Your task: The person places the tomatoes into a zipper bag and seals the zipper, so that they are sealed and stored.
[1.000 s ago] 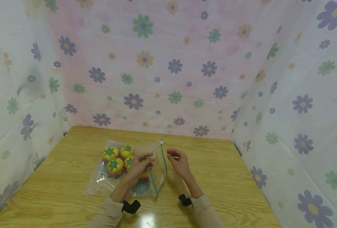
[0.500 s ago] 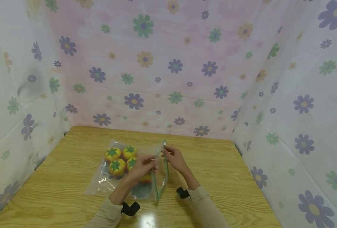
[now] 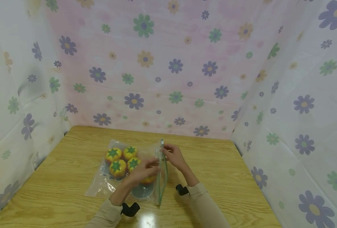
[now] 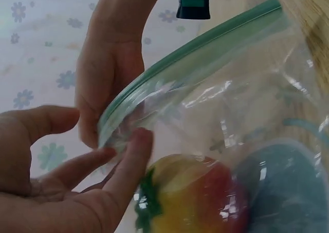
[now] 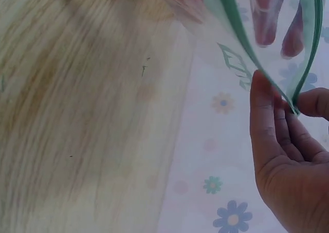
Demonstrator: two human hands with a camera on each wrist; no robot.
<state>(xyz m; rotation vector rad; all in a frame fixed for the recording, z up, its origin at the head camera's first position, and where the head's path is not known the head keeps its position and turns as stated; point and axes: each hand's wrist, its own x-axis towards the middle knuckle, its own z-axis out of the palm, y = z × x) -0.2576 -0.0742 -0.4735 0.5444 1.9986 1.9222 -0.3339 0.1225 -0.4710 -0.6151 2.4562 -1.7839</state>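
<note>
A clear zip bag point(image 3: 95, 188) lies on the table, its green-edged mouth point(image 3: 165, 180) standing up toward the right. Inside sit several yellow-and-red toy fruits point(image 3: 118, 168) with green star-shaped tops; one fruit point(image 4: 193, 194) shows close up in the left wrist view. My left hand point(image 3: 142, 172) rests against the bag near the mouth, fingers extended and the thumb apart in the left wrist view. With thumb and fingers, my right hand point(image 5: 290, 161) pinches the far end of the green zip strip. A small white slider point(image 3: 162, 142) shows at that end.
The wooden table point(image 3: 214, 177) extends to both sides of the bag. Flowered cloth walls point(image 3: 159, 79) stand behind it and at left and right. A black wrist camera point(image 3: 130, 209) sits at the left sleeve, another point(image 3: 182, 190) at the right.
My right hand has moved left from beside the bag and taken hold of its far corner. The mouth has narrowed and the bag shifted slightly right. My left fingers have loosened from its edge.
</note>
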